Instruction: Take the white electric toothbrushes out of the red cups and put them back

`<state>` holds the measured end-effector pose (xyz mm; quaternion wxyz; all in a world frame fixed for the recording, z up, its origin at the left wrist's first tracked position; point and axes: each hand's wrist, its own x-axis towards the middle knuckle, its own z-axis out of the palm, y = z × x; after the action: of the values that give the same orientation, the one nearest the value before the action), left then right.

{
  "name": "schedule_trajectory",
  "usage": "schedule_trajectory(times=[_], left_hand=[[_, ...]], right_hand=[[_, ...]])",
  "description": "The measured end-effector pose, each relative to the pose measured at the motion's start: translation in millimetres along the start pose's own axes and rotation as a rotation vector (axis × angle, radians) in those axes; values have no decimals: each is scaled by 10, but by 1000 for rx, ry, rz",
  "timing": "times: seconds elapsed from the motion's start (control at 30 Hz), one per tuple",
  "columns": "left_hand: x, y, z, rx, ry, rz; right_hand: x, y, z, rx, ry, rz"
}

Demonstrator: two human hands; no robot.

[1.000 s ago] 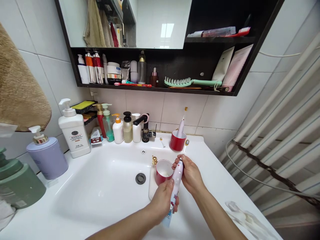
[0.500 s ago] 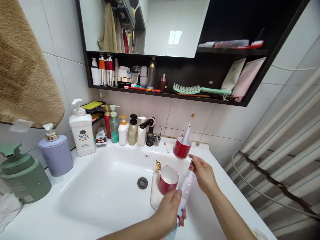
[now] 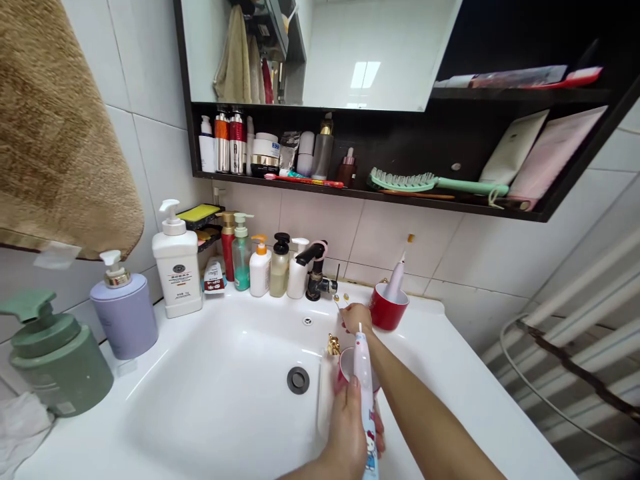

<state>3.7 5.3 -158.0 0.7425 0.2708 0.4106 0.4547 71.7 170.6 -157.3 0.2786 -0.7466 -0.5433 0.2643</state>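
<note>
My left hand point(image 3: 350, 427) is wrapped round the white electric toothbrush handle point(image 3: 366, 393), which has cartoon figures near its base. The handle stands nearly upright, its thin bare shaft pointing up. My right hand point(image 3: 357, 317) reaches across behind it to the sink's back ledge. Its fingers pinch a small toothbrush head point(image 3: 337, 298), partly hidden by the hand. Beside it on the ledge lies another toothbrush head point(image 3: 346, 297). A red cup point(image 3: 389, 312) with a second electric toothbrush point(image 3: 396, 280) stands just right of my right hand. Another red cup point(image 3: 344, 370) is mostly hidden behind my left hand.
The white sink point(image 3: 210, 400) has a dark drain point(image 3: 298, 380). A black faucet point(image 3: 315, 273) rises left of my right hand. Several pump bottles point(image 3: 260, 270) line the back and left. Overhead juts a dark cabinet shelf point(image 3: 360, 193) carrying a green hairbrush point(image 3: 410, 180).
My right hand has moved from the top of the toothbrush handle to the back ledge near the faucet. The handle is now more upright. The whole view has shifted slightly.
</note>
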Motion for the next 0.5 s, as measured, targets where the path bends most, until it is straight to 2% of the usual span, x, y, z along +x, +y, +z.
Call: schedule_trajectory(times=[0.23,0.4,0.5], left_hand=[[27,28,9,38,23,-23],[32,38,-2,74,-5,15],[8,35,-1,94,-19,4]], right_hand=[[68,-33,-81,-201,50,-66],[79,-65,-127,-210,75,-91],[-30,-67,-194,-171,85,-114]])
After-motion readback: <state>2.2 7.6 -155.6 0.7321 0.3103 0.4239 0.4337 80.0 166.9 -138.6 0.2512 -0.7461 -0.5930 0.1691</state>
